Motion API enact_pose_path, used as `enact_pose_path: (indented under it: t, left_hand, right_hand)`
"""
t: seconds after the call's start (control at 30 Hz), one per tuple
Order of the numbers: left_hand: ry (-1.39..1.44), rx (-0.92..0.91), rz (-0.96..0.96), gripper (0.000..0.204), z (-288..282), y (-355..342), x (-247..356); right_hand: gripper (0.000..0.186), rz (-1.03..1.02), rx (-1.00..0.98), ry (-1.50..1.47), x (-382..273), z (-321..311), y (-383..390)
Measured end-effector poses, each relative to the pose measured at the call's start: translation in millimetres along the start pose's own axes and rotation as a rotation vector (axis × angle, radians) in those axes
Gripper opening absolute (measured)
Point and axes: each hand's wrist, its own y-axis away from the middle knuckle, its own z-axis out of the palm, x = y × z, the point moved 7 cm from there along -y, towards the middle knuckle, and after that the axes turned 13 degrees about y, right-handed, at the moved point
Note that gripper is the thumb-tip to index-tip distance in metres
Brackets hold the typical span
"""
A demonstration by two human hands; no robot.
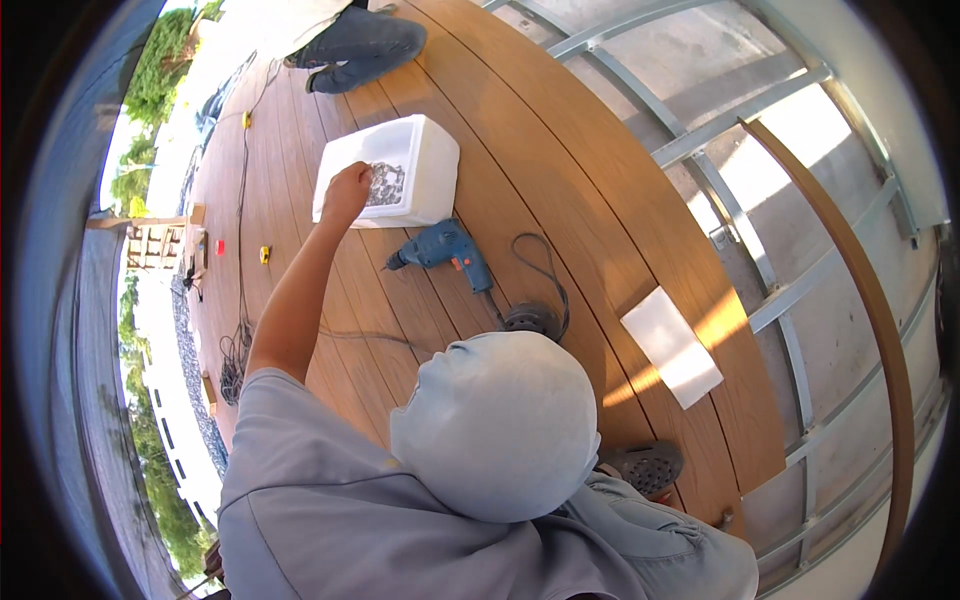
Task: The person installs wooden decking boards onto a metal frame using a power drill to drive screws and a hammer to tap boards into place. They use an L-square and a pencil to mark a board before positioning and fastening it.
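Neither my left hand nor my right hand can be made out. Close in front of me crouches a co-worker in a pale cap point(495, 425) and a grey shirt point(320, 500). The co-worker's bare arm stretches forward, and their hand point(350, 190) is over a white plastic bin point(430, 170). Small silvery metal pieces point(386, 184), too small to name, lie in the bin. Beside the bin a blue corded drill point(440, 248) rests on its side on the deck boards. A small dark shape point(213, 562) at the lower left is unclear.
Another person in jeans point(360, 45) is at the top. A white rectangular sheet point(672, 346) lies on the brown decking point(560, 190). To the right, a metal frame point(745, 235) stands exposed beyond the deck edge, with a long brown board point(870, 270) across it. Cables point(240, 340) trail at left.
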Motion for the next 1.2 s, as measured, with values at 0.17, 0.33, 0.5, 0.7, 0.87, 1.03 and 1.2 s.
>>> enact_pose_path:
  t: [0.17, 0.33, 0.5, 0.7, 0.87, 1.03, 1.2]
  left_hand:
    - [0.137, -0.031, -0.164, 0.024, 19, -16, -85]
    - [0.082, -0.284, -0.131, 0.021, 95, -59, -116]
    - [-0.089, -0.262, -0.135, 0.024, 116, -82, -179]
    - [-0.243, -0.583, -0.096, 0.033, 174, -88, -171]
    - [-0.092, -0.644, -0.184, 0.028, 162, -92, -179]
    - [0.470, -0.634, -0.362, 0.018, 136, -87, -169]
    - [0.659, -0.563, -0.477, 0.017, 93, -60, -153]
  right_hand:
    - [0.027, 0.002, 0.046, 0.076, -15, -37, -41]
    - [0.028, 0.035, 0.085, 0.114, -34, -63, -55]
    - [0.028, 0.058, 0.063, 0.140, -47, -61, -52]
    - [0.029, 0.118, 0.085, 0.161, -40, -79, -42]
    - [0.029, 0.137, 0.078, 0.169, -38, -79, -37]
    - [0.030, 0.162, 0.096, 0.179, -32, -80, -35]
    - [0.030, 0.156, 0.106, 0.175, -36, -71, -32]
